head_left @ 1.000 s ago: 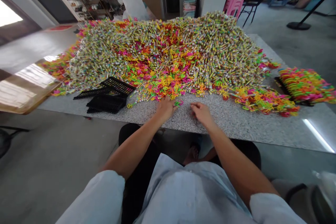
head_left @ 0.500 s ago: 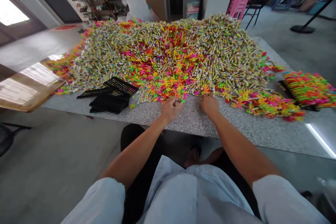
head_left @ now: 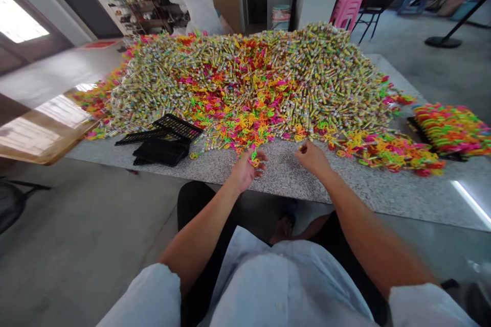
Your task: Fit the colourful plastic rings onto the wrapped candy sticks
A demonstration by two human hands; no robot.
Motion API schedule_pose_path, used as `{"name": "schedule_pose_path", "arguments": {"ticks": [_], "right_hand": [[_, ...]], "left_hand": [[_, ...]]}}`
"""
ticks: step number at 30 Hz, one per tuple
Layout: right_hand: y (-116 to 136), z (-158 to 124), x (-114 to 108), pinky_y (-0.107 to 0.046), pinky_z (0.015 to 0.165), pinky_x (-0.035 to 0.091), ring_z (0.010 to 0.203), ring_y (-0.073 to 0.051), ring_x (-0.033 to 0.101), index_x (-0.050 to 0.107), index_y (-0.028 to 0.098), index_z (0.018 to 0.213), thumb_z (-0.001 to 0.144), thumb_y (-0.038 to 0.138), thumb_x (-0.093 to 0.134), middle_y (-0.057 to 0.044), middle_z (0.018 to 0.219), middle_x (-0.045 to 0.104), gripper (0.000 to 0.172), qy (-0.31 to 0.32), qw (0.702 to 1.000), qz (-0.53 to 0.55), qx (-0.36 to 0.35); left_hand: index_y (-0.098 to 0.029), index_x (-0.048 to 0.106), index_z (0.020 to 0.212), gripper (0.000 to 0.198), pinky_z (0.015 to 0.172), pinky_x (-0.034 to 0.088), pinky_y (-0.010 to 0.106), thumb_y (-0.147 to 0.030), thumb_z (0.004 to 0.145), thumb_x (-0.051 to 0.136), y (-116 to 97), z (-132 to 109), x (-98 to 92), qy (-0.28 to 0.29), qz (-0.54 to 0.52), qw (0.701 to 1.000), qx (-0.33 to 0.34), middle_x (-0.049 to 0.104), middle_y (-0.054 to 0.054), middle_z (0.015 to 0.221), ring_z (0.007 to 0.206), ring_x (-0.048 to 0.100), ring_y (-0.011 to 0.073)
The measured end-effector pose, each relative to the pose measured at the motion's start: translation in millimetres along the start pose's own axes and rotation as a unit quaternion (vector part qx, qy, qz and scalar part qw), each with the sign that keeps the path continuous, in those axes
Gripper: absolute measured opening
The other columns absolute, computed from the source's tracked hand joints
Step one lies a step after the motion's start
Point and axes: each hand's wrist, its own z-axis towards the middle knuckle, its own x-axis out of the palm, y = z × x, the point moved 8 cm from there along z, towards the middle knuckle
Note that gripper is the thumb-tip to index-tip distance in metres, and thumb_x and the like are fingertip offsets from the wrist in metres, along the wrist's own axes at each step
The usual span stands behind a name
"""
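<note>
On the speckled table [head_left: 282, 168], a broad heap of tubes and bright plastic pieces [head_left: 249, 82] lies just beyond the right hand [head_left: 313, 158], curled, contents unclear, and the upturned left hand [head_left: 244, 171], loosely holding small coloured pieces [head_left: 253, 159].

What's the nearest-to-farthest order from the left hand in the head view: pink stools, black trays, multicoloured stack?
1. Black trays: on the table, just left of the left hand.
2. Multicoloured stack: table's right end, well past the right hand.
3. Pink stools: beyond the table's far edge.
</note>
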Motion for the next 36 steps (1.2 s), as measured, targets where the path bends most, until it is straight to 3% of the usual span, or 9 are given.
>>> {"name": "schedule_pose_path", "arguments": {"ticks": [2,4,6,8,14,22,26,31,36], "right_hand": [[14,-27,12,-0.03,0.059,0.05,0.059,-0.019,0.063,0.059,0.023,0.09,0.082,0.032,0.066,-0.003,0.074,0.07,0.014,0.04,0.973,0.229,-0.001],[35,-54,23,-0.027,0.049,0.045,0.047,-0.015,0.054,0.056,0.025,0.09,0.082,0.036,0.068,0.002,0.066,0.066,0.018,0.089,0.902,0.422,-0.003],[55,-77,29,-0.026,0.047,0.045,0.045,-0.013,0.051,0.059,0.026,0.093,0.082,0.04,0.07,0.004,0.065,0.064,0.022,0.109,0.842,0.528,-0.002],[70,-90,32,-0.026,0.047,0.045,0.046,-0.011,0.051,0.063,0.026,0.098,0.083,0.042,0.071,0.004,0.068,0.066,0.024,0.109,0.819,0.564,-0.007],[75,-96,35,-0.026,0.047,0.046,0.046,-0.009,0.051,0.067,0.025,0.094,0.08,0.044,0.077,0.002,0.073,0.068,0.026,0.072,0.826,0.559,0.006],[67,-98,39,-0.025,0.049,0.047,0.048,-0.01,0.053,0.067,0.025,0.097,0.083,0.043,0.074,0.002,0.074,0.068,0.024,0.064,0.837,0.544,-0.001],[66,-100,40,-0.026,0.051,0.05,0.05,-0.01,0.053,0.068,0.025,0.096,0.084,0.044,0.073,0.002,0.076,0.068,0.023,0.061,0.827,0.558,0.0],[66,-101,40,-0.025,0.05,0.049,0.05,-0.01,0.054,0.067,0.023,0.097,0.087,0.043,0.07,0.002,0.074,0.067,0.022,0.066,0.825,0.561,-0.013],[59,-99,44,-0.024,0.04,0.043,0.04,-0.01,0.049,0.065,0.022,0.086,0.083,0.043,0.073,0.004,0.064,0.064,0.023,0.07,0.816,0.573,0.03]], "left_hand": [[-0.017,0.068,0.109,0.045,0.052,0.047,0.023,-0.056,0.089,0.062,3,2,3.1,-0.002,0.015,1.0,0.005,0.072,0.012,0.105,0.069,0.064,0.0144],[-0.015,0.069,0.108,0.042,0.059,0.052,0.026,-0.053,0.09,0.063,5,4,9.3,0.004,0.022,1.0,0.013,0.072,0.013,0.103,0.076,0.067,0.0164],[-0.014,0.07,0.108,0.041,0.069,0.055,0.03,-0.051,0.091,0.063,6,4,16.7,0.007,0.029,0.999,0.029,0.072,0.013,0.104,0.085,0.069,0.0195],[-0.014,0.071,0.11,0.044,0.075,0.057,0.034,-0.052,0.091,0.063,6,3,25.0,0.015,0.037,0.998,0.044,0.072,0.014,0.107,0.09,0.069,0.0217],[-0.019,0.068,0.13,0.053,0.083,0.057,0.04,-0.054,0.091,0.063,10,-4,41.2,0.067,0.047,0.996,0.043,0.07,0.014,0.122,0.094,0.069,0.0229],[-0.021,0.078,0.117,0.042,0.099,0.051,0.04,-0.049,0.091,0.062,7,-5,25.5,0.043,0.215,0.968,0.12,0.071,0.011,0.129,0.124,0.06,0.0292],[-0.022,0.079,0.114,0.04,0.102,0.049,0.04,-0.049,0.092,0.06,7,-6,24.1,0.047,0.227,0.964,0.127,0.067,0.011,0.136,0.133,0.055,0.0298],[-0.022,0.077,0.12,0.043,0.108,0.047,0.042,-0.048,0.094,0.056,14,-4,22.6,0.081,0.237,0.962,0.105,0.06,0.01,0.147,0.139,0.051,0.0305],[-0.024,0.072,0.129,0.045,0.119,0.037,0.046,-0.046,0.098,0.049,16,-5,20.0,0.098,0.304,0.939,0.129,0.061,0.006,0.147,0.146,0.044,0.0285]]}}
